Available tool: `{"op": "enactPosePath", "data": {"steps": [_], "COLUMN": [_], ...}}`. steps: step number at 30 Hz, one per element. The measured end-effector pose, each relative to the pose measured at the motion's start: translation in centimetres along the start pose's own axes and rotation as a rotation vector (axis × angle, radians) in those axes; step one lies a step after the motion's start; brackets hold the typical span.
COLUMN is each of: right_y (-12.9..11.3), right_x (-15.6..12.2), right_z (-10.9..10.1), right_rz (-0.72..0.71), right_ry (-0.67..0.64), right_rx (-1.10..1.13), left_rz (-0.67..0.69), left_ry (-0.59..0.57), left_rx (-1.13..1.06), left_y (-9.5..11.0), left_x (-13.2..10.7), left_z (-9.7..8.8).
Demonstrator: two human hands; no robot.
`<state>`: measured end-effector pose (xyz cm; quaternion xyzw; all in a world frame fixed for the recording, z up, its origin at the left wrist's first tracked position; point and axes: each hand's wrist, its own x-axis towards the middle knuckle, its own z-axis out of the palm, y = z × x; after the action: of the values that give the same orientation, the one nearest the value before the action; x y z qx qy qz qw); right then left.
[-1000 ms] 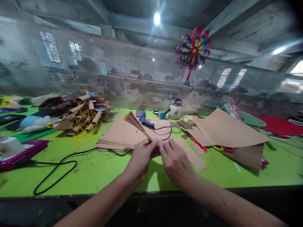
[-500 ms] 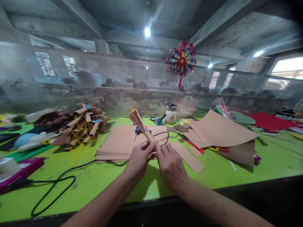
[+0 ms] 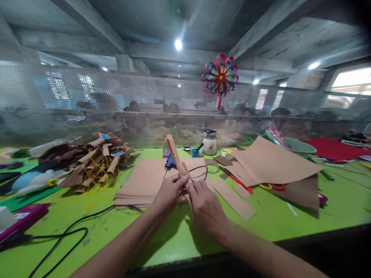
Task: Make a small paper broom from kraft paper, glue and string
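Observation:
A pleated brown paper bundle (image 3: 174, 154), with yellow thread at its far end, rises tilted to the left from between my hands. My left hand (image 3: 171, 193) pinches its lower end between thumb and fingers. Close against it, my right hand (image 3: 204, 204) has its fingers closed on the same end, where a loose paper edge shows. Both hands are held over the near side of a stack of brown paper sheets (image 3: 137, 179). Behind the bundle, partly hidden, lies a blue glue gun (image 3: 170, 161). My fingertips cover the bundle's bottom.
Left is a pile of similar paper bundles (image 3: 92, 162) with yellow thread. A black cord (image 3: 69, 227) crosses the green table (image 3: 116, 243). Right lie red-handled scissors (image 3: 242, 185), paper strips (image 3: 236, 200) and large brown sheets (image 3: 272, 160). A jar (image 3: 209, 143) stands behind; a pinwheel-like ornament (image 3: 221, 77) hangs above.
The paper bundle has turned more upright and shows its narrower side. My hands have shifted slightly left and still hold its lower end.

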<state>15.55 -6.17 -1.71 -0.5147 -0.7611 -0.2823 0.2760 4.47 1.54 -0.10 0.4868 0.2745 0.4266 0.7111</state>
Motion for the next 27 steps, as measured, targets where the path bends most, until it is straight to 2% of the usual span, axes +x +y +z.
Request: {"op": "enactPosePath", "data": {"steps": [4,8,17,19,24,27], "right_y": [0.5,1.4,3.3,3.4,2.9,2.5], "right_x": [0.0,-0.2,-0.3,-0.4,-1.0,-1.2], "right_z": [0.6,1.2,1.4,1.6,2.0,2.2], "right_rz": [0.061,0.075,0.16,0.153,0.117,0.129], "right_ry": [-0.087,-0.165,-0.141,-0.136,-0.122,-0.097], "right_rx": [0.166,0.299,0.527,0.522,0.366,0.372], "left_rz": [-0.025,-0.06,-0.095,-0.101,-0.137,-0.135], "left_ry": [0.036,0.025,-0.105,-0.093,0.022,0.048], "left_rx": [0.017,-0.002,-0.084,-0.095,-0.071,-0.059], "left_y": [-0.6,-0.7,-0.4,-0.5,-1.3,-1.9], "left_x": [0.4,0.4,0.5,0.4,0.3,0.6], "left_z": [-0.7,-1.3,-1.7,-1.5,-0.8,-0.9]}}
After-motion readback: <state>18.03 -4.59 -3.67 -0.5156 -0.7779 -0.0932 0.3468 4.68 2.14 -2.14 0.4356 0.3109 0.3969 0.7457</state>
